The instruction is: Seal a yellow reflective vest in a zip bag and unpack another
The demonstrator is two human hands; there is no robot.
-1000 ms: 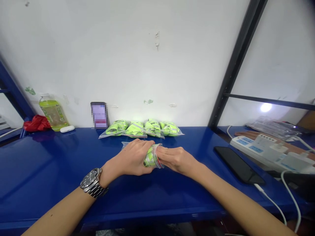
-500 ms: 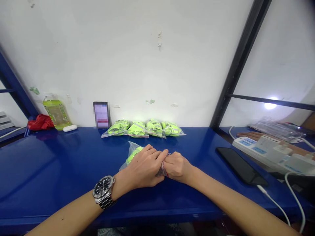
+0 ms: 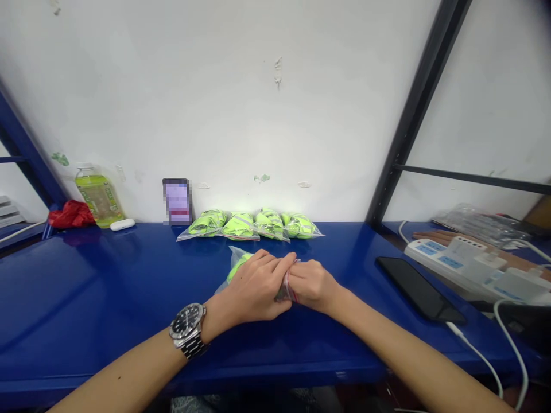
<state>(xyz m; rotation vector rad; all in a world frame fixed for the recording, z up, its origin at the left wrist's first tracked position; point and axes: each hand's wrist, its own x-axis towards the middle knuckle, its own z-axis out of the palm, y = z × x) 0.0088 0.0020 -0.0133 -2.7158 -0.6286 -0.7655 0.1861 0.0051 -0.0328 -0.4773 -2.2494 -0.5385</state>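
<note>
A clear zip bag (image 3: 236, 265) with bright yellow-green fabric inside lies on the blue table (image 3: 129, 287), mostly covered by my hands. My left hand (image 3: 262, 285), with a watch on its wrist, rests over the bag with its fingers bent round it. At the bag's right end, where a red seal line shows, my right hand (image 3: 313, 287) is closed on the edge. Both hands touch each other. Behind them, several similar filled bags (image 3: 240, 225) stand in a row against the wall.
A phone (image 3: 178, 201) leans on the wall; left of it are a white case (image 3: 123, 224), a bottle (image 3: 98, 198) and red cloth (image 3: 71, 214). On the right lie a black phone (image 3: 417, 289) with a cable and a power strip (image 3: 447, 258).
Both hands and the bag have shifted slightly up, and my left hand a little to the right. More of the bag's left part is covered. The bright light at the right is gone.
</note>
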